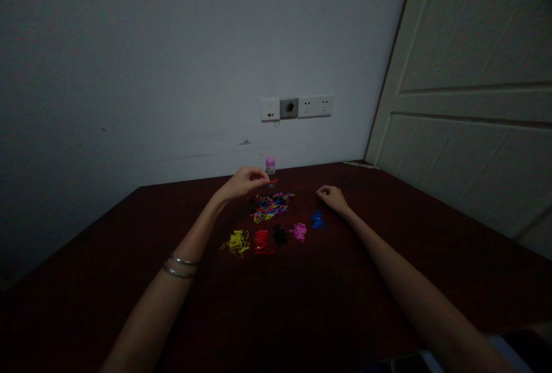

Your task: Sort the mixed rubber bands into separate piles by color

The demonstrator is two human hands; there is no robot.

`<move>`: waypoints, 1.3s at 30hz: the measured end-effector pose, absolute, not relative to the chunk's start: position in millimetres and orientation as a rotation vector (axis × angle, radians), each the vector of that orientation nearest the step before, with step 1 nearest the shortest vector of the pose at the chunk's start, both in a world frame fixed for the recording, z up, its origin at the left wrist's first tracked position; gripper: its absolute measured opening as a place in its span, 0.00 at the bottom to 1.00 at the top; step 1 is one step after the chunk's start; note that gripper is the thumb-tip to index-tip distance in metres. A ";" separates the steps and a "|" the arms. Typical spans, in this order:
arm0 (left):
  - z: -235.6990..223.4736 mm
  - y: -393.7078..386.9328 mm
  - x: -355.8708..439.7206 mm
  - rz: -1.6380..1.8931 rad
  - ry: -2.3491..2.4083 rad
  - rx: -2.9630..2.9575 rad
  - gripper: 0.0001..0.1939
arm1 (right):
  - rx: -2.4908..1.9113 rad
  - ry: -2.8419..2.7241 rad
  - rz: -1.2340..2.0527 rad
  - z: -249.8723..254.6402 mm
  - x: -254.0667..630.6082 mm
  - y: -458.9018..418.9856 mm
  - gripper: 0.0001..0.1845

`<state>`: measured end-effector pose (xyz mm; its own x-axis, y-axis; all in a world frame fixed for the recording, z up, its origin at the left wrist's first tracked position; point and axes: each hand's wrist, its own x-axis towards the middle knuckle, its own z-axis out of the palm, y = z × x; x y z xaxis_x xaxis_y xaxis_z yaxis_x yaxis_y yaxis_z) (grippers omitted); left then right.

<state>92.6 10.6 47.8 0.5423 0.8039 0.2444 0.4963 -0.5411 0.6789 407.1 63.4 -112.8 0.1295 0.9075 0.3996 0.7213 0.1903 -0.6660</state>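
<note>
My left hand [245,181] hovers above a mixed heap of small coloured rubber bands [271,205], its fingers pinched on a red band [273,181]. My right hand [331,196] rests on the dark wooden table [129,281] to the right of the heap, fingers curled with nothing visible in them. In front of the heap lie sorted little piles: yellow [236,242], red [261,241], black [280,235], pink [299,231] and blue [318,220].
A small clear bottle with a pink cap [270,167] stands at the table's far edge by the wall. Wall sockets [297,107] sit above it. A pale door [470,85] closes the right side. Two bangles [181,265] circle my left wrist.
</note>
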 end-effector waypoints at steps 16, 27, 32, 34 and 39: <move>3.6 20.8 73.9 -0.205 0.961 1.917 0.04 | -1.601 -1.619 0.257 -110.7 407.0 60.9 0.13; -6.3 25.6 73.9 -0.210 0.973 1.869 0.07 | -1.591 -1.597 0.279 -109.7 408.8 60.6 0.14; -16.9 43.4 59.5 0.081 1.096 1.912 0.08 | -1.505 -1.592 0.271 -110.4 409.1 61.1 0.16; -28.3 56.9 48.9 0.277 1.153 1.914 0.09 | -1.465 -1.611 0.280 -110.2 407.8 59.4 0.16; -58.7 87.6 21.6 0.625 1.368 1.850 0.11 | -1.368 -1.747 0.354 -105.9 395.3 51.8 0.16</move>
<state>21.6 87.6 -58.7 0.3127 0.9489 -0.0431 0.5889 -0.1581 0.7926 395.3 51.8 -105.9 -0.0229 0.8922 0.4510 0.6465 0.3573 -0.6741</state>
